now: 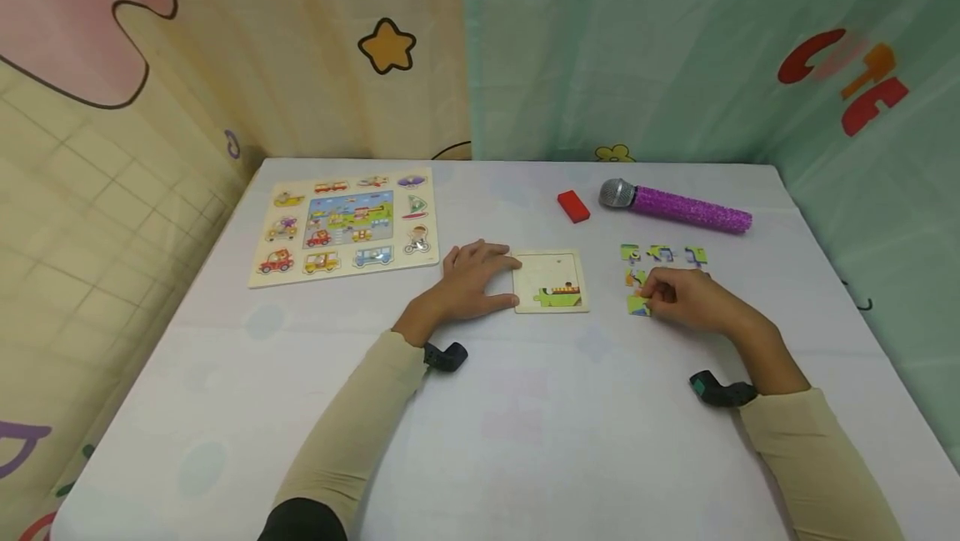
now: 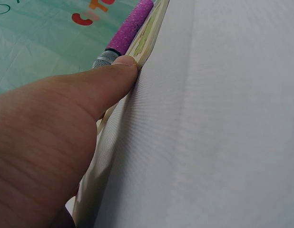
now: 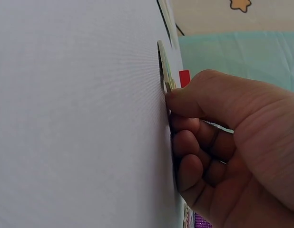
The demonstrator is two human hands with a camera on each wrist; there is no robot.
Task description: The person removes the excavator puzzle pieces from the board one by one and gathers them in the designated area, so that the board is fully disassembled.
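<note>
A small wooden puzzle board (image 1: 531,276) lies mid-table, with green pieces (image 1: 558,298) set in its lower right part. Along its left side rests my left hand (image 1: 474,281), fingers extended, thumb at the near left corner. In the left wrist view the thumb (image 2: 116,78) presses on the board's edge. To the right of the board, my right hand (image 1: 690,299) pinches a puzzle piece (image 3: 171,84) low over the table, its other fingers curled. Several loose puzzle pieces (image 1: 662,253) lie around this hand, which partly covers them.
A large vehicle peg puzzle (image 1: 296,277) lies at the back left. Behind the small board are a red block (image 1: 573,207) and a microphone with a glittery purple handle (image 1: 690,209). Printed curtains (image 1: 630,49) hang beyond the white table (image 1: 525,441).
</note>
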